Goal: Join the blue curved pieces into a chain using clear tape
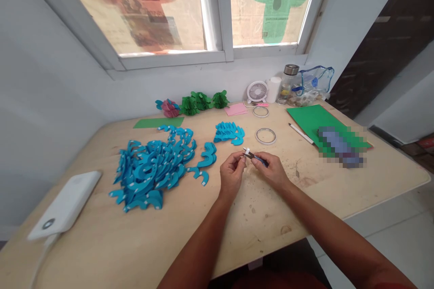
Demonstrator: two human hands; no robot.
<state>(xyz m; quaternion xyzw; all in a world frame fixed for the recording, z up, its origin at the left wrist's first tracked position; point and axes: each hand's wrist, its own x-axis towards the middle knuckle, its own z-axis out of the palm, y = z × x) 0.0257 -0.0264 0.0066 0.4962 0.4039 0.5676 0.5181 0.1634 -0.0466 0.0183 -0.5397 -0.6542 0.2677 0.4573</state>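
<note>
My left hand (pixel 233 169) is closed in a pinch on a small white piece of tape (pixel 247 150). Dark-handled scissors (pixel 260 160) are gripped in my right hand (pixel 272 171), their blades at the tape and close to my left fingertips. Left of my hands lies a large heap of wavy blue paper cutouts (pixel 149 171), many bearing small white squares. A few loose blue cutouts (pixel 200 174) lie between the heap and my left hand. Just beyond my hands sits a neater row of blue cutouts (pixel 228 132).
Behind my hands lie two tape rolls (pixel 266 136) (pixel 260 111). Folded green paper shapes (pixel 203 101), a small fan (pixel 257 92) and a bottle (pixel 287 85) line the wall. A white pen (pixel 301 133) and green sheets (pixel 315 119) lie right, a power bank (pixel 66 205) left.
</note>
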